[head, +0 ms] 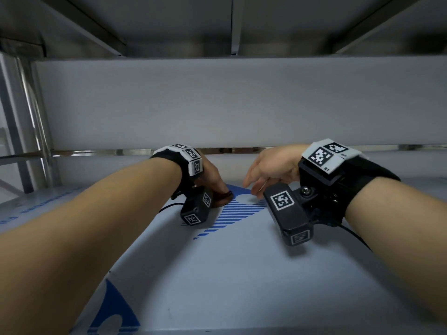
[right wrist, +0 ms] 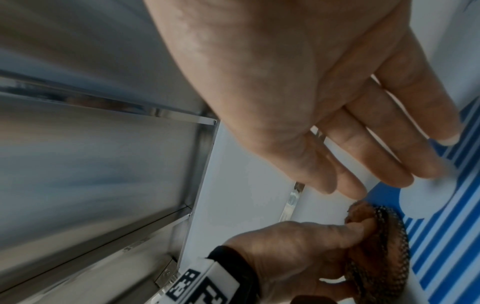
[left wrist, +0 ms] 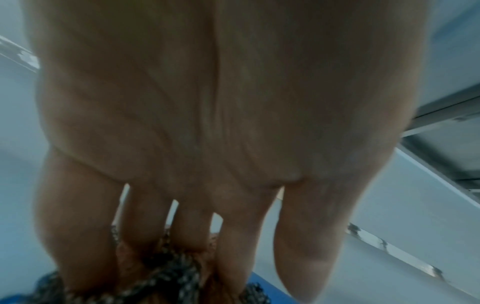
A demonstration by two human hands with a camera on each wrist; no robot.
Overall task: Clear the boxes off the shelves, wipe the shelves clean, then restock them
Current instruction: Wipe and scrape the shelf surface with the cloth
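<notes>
One white box (head: 242, 262) with blue stripes and a white circle, lying flat on the metal shelf (head: 266, 150), no readable writing. One brown mesh-edged cloth (right wrist: 376, 242) on the box top, gripped by the left hand (head: 212, 180). Right hand (head: 271, 165) just beside, fingers (right wrist: 405, 131) extended and relaxed over the print, holding nothing.

Storeroom, steel shelving (head: 217, 150), printed carton (head: 242, 262)

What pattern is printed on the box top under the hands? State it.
Blue diagonal stripes around a pale circle on the white box; clearest in the right wrist view.
</notes>
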